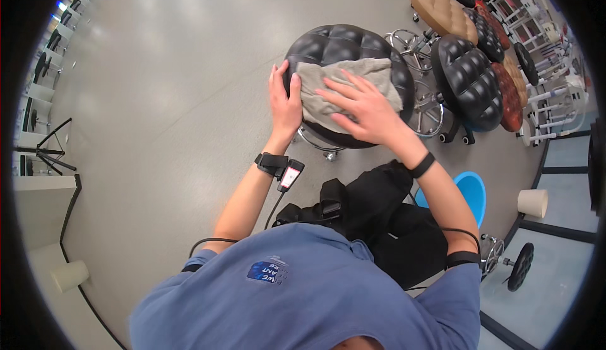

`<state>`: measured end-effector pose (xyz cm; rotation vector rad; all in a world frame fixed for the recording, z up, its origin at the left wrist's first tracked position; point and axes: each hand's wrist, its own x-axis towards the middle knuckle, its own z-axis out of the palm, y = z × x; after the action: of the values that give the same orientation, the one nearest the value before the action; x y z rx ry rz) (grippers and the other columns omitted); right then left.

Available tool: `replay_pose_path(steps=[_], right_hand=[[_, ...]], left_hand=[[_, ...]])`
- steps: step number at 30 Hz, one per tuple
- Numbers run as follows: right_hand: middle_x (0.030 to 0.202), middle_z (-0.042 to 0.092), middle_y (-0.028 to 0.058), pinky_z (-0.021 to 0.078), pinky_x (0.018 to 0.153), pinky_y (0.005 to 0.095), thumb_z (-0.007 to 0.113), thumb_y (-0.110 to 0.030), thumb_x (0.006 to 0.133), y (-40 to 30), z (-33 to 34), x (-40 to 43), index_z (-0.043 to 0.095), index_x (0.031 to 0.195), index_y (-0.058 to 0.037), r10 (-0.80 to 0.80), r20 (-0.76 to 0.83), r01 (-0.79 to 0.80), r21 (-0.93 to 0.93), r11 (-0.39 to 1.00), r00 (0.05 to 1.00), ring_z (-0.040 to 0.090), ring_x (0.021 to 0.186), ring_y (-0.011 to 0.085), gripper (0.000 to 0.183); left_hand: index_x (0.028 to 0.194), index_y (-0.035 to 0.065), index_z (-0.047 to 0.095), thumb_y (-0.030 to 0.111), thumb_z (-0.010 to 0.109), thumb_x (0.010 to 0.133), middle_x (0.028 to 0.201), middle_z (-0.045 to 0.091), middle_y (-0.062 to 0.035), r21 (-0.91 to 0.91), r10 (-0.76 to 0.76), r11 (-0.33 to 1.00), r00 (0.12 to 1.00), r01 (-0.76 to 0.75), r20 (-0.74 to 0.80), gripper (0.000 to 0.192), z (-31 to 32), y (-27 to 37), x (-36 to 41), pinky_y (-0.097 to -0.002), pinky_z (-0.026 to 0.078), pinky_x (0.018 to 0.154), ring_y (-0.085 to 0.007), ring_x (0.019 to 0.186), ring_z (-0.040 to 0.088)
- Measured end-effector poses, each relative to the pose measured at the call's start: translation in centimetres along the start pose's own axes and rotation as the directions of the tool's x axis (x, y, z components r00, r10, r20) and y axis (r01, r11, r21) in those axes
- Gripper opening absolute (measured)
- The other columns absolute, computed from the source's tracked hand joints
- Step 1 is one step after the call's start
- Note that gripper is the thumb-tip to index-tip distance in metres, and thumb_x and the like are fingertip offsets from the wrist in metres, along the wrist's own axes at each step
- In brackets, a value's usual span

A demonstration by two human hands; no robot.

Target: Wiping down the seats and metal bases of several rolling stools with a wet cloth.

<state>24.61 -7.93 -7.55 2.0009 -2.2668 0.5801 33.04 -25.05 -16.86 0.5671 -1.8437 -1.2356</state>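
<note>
A round stool with a tufted black seat point(341, 42) stands in front of me. Across the seat's near half lies a wrinkled grey cloth point(315, 108). My right hand point(362, 108) rests flat on this cloth, palm down and fingers spread. At the seat's left rim, my left hand point(286, 106) grips the edge, its thumb by the cloth's left border and its fingers along the side. Below the seat, part of a chrome base ring and a caster point(330, 155) show; the rest of the base is hidden.
Close on the right stand several more stools, among them a black one point(466, 82) and a tan one point(442, 13). A blue basin point(472, 196) sits by my right forearm. Black fabric point(378, 203) lies before my body. A black tripod point(45, 151) is far left.
</note>
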Motion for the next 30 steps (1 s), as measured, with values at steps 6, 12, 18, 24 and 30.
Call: replay_pose_path(steps=[6, 12, 18, 24, 30], right_hand=[[0.14, 0.034, 0.0163, 0.0246, 0.104, 0.0454, 0.063, -0.028, 0.075, 4.0, -2.5, -4.6, 0.055, 0.111, -0.012, 0.222, -0.263, -0.224, 0.023, 0.974, 0.939, 0.031, 0.128, 0.0381, 0.04], [0.143, 0.022, 0.0238, 0.0188, 0.106, 0.0471, 0.05, -0.055, 0.081, 11.5, -1.6, -3.9, 0.035, 0.136, -0.0157, 0.677, -0.045, -0.677, 0.004, 0.736, 0.735, 0.024, 0.131, 0.0407, 0.069], [0.144, 0.016, 0.0253, 0.0061, 0.103, 0.0618, 0.04, -0.074, 0.073, 5.8, 1.1, 3.4, 0.03, 0.139, -0.0179, 0.769, -0.092, -0.773, -0.148, 0.618, 0.632, 0.013, 0.13, 0.0521, 0.088], [0.142, 0.024, 0.0244, 0.0181, 0.101, 0.0619, 0.059, -0.059, 0.069, -0.1, 1.8, 2.3, 0.04, 0.134, -0.0193, 0.301, -0.118, -0.322, -0.242, 0.915, 0.946, 0.023, 0.126, 0.0522, 0.078], [0.142, 0.03, 0.015, 0.024, 0.102, 0.0575, 0.07, -0.035, 0.063, -4.0, 0.3, -5.0, 0.047, 0.129, -0.0235, 0.34, -0.097, -0.353, -0.265, 0.897, 0.935, 0.031, 0.126, 0.0424, 0.071]], left_hand=[[0.12, 0.0006, 0.049, 0.024, 0.052, 0.088, 0.118, 0.054, -0.0206, 0.074, -0.118, 0.992, 0.95, 0.101, 0.29, 0.04, -0.9, 0.9, 6.5, -0.039, 0.029, 0.102, -0.0311, 0.121, 0.043], [0.133, 0.0062, 0.039, 0.042, 0.022, 0.097, 0.133, 0.043, -0.0091, -0.532, -0.188, 0.654, 0.797, 0.538, 0.575, 0.053, 6.3, -0.2, 3.4, -0.0306, 0.025, 0.104, -0.0198, 0.122, 0.039], [0.132, 0.0053, 0.038, 0.037, 0.021, 0.098, 0.132, 0.043, -0.0108, -0.666, -0.25, 0.567, 0.872, 0.485, 0.422, 0.05, 7.5, 0.1, 1.5, -0.031, 0.033, 0.101, -0.02, 0.118, 0.043], [0.13, 0.0049, 0.036, 0.03, 0.049, 0.092, 0.117, 0.055, -0.0132, -0.719, -0.154, 0.565, 0.908, 0.405, 0.391, 0.048, 6.7, -5.1, 3.5, -0.0327, 0.049, 0.079, -0.0179, 0.1, 0.057], [0.128, -0.002, 0.041, 0.012, 0.071, 0.077, 0.105, 0.061, -0.0156, -0.595, -0.419, 0.488, 0.77, 0.638, 0.481, 0.061, 6.0, 1.3, 2.7, -0.0261, 0.049, 0.075, -0.0164, 0.089, 0.06]])
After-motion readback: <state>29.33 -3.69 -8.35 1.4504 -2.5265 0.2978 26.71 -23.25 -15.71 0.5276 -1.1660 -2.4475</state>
